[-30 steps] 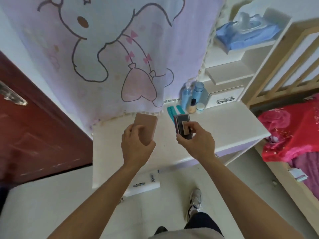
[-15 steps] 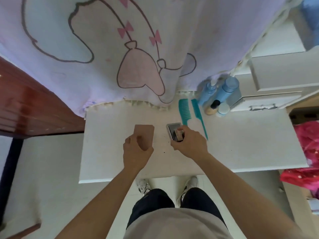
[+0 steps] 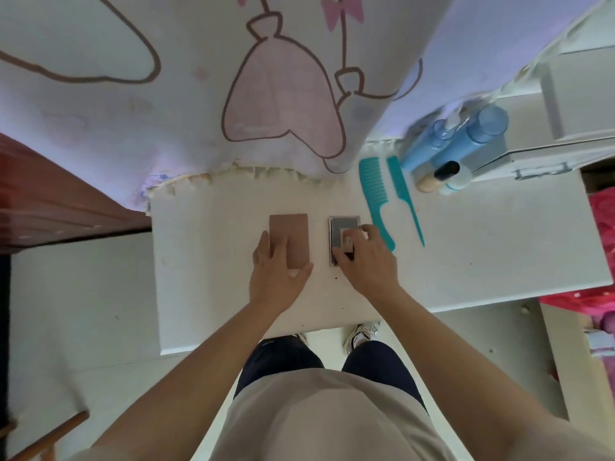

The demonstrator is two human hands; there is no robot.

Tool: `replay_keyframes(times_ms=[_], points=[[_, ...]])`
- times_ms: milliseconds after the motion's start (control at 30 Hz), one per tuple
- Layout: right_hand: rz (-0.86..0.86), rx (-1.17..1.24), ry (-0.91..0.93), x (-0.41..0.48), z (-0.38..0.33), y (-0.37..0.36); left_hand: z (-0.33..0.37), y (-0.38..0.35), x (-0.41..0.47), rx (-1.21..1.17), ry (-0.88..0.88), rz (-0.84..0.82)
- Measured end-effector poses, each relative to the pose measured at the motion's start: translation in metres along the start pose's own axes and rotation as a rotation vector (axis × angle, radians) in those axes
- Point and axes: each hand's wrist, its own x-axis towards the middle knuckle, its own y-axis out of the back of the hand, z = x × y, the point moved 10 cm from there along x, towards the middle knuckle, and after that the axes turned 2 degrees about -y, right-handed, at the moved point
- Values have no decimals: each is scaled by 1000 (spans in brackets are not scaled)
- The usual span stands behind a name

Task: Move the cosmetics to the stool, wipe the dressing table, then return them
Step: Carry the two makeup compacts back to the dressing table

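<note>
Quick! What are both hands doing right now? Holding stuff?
Left hand: holds the brown makeup case, which lies flat on the dressing table.
Right hand: grips the dark makeup case, also on the table.

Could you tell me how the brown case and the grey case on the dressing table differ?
The brown case is plain and matte; the grey case has a shiny silver rim. The brown case looks wider than the grey case. The left hand holds the brown case at its near end; the right hand grips the grey case. Both are flat rectangles, side by side on the table.
</note>
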Motion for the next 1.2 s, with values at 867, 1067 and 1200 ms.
replay_keyframes(times_ms=[867, 1067, 1200], points=[[-191, -355, 249, 71, -10, -6, 59, -5, 56, 490, -286, -151], [-167, -245, 276, 56, -13, 10, 64, 20, 46, 382, -318, -39], [45, -76, 372, 38, -41, 69, 73, 87, 19, 325, -369, 290]])
